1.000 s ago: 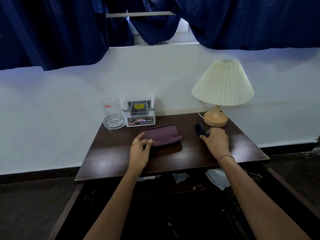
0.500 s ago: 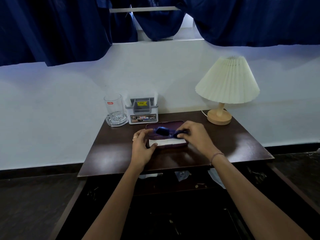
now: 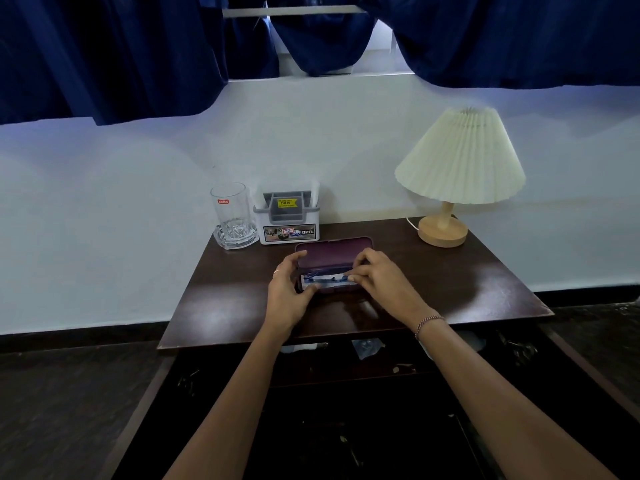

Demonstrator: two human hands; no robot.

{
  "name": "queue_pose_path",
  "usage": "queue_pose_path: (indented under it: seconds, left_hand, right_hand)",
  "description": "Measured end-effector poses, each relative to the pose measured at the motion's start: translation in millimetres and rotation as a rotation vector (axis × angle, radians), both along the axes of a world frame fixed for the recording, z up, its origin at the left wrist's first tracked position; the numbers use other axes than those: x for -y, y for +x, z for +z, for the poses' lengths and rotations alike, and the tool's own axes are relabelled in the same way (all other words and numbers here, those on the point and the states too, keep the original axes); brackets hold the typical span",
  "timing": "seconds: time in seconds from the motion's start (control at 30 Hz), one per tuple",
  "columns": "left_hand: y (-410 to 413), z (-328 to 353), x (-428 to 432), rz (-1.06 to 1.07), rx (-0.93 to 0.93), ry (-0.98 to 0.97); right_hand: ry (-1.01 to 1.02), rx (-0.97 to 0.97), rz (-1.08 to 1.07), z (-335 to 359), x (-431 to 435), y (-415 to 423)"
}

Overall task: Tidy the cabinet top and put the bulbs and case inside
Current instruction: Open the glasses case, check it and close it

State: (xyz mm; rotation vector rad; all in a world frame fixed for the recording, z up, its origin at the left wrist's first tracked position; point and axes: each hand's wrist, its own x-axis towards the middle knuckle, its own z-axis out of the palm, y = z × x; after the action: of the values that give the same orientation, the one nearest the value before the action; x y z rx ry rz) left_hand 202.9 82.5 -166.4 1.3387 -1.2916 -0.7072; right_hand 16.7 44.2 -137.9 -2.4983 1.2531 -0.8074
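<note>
A: Where do we have the case (image 3: 334,252)?

B: On the table (image 3: 485,289), between our two hands. Its lid stands open, tilted away from us, and the tray lies under our fingertips.

A: What is in it?

B: Something blue (image 3: 313,277) lying on a white lining (image 3: 325,280). Our fingers hide most of it, so we cannot tell more.

A: And our left hand (image 3: 289,296)?

B: Curled around the case's left end, thumb on the near edge, fingers up by the lid's corner. It grips the case.

A: The right hand (image 3: 379,282)?

B: Fingers bent and pressed together on the right end of the tray, tips touching the blue thing and the near rim. Whether they pinch it or only press, we cannot tell.

A: Other containers?

B: Beyond our left hand, a clear glass (image 3: 230,211) stands in a glass dish (image 3: 235,237), nothing visible in it. Just right of that, touching or nearly so, is a grey-and-white box (image 3: 289,220) with compartments; its contents we cannot make out. Beyond our right hand, well apart, a lamp (image 3: 457,168).

A: Below the table?

B: An open dark space near our wrists, with bits of crumpled plastic (image 3: 367,346).
</note>
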Motion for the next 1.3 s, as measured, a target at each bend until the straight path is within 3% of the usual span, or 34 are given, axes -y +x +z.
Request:
queue_pose_path:
  seconds: [0.13, 0.4, 0.53, 0.63, 0.7, 0.87, 1.0, 1.3]
  left_hand:
    - [0, 1, 0, 0.001, -0.017, 0.000]
    - [-3, 7, -5, -0.018, -0.069, -0.012]
    - [-3, 9, -6, -0.017, -0.066, -0.022]
    - [-3, 8, -5, -0.012, -0.074, -0.030]
    - [-2, 7, -4, -0.011, -0.065, -0.025]
    - [0, 5, -2, 0.004, -0.001, -0.012]
    - [-1, 6, 0, 0.021, 0.052, 0.042]
    - [-1, 4, 1, 0.027, 0.075, 0.050]
  right_hand:
    - [0.067, 0.109, -0.057, 5, 2, 4]
    - [0.210, 0.078, -0.069, 10, 7, 13]
    - [0.080, 0.106, -0.100, 7, 5, 13]
    - [-0.098, 0.363, -0.082, 2, 2, 2]
    - [-0.115, 0.468, -0.076, -4, 3, -10]
    - [0.199, 0.289, -0.035, -19, 15, -30]
    - [0.339, 0.355, 0.078, -20, 20, -28]
    - [0.185, 0.339, 0.006, -21, 19, -31]
